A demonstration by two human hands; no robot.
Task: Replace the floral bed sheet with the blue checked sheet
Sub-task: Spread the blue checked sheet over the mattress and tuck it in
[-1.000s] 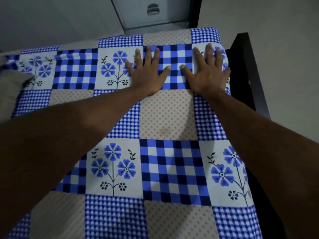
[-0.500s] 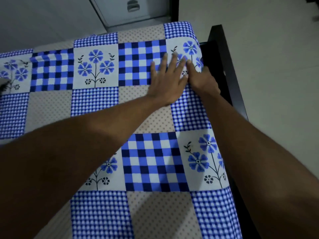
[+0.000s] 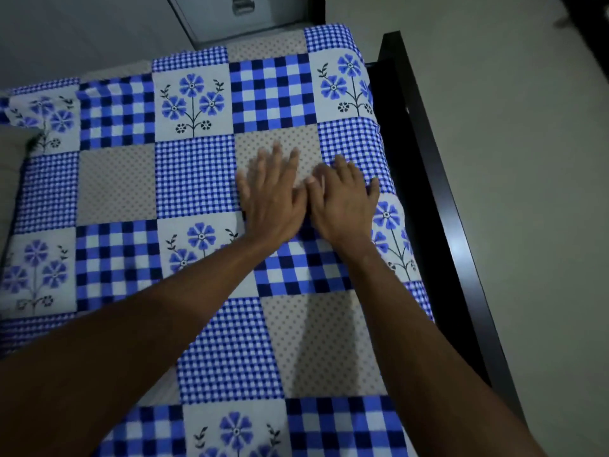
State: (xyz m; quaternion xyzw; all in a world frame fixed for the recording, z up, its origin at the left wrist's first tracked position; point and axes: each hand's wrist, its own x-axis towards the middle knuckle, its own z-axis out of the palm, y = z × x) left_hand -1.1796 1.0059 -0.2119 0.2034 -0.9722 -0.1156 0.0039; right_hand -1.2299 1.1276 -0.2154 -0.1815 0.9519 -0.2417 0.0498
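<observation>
The blue checked sheet point(image 3: 194, 179) lies spread flat under both hands, a soft patchwork of gingham, bold checks, dotted beige squares and blue flower panels. The left hand point(image 3: 272, 202) and right hand point(image 3: 342, 202) rest palm-down on it side by side near its right edge, fingers straight and slightly spread. The straight black bed frame point(image 3: 425, 166) runs just beside that edge, with pale smooth floor point(image 3: 527, 127) beyond.

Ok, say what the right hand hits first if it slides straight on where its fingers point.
The way looks free: ahead of the right hand only flat sheet shows, up to its far edge.
</observation>
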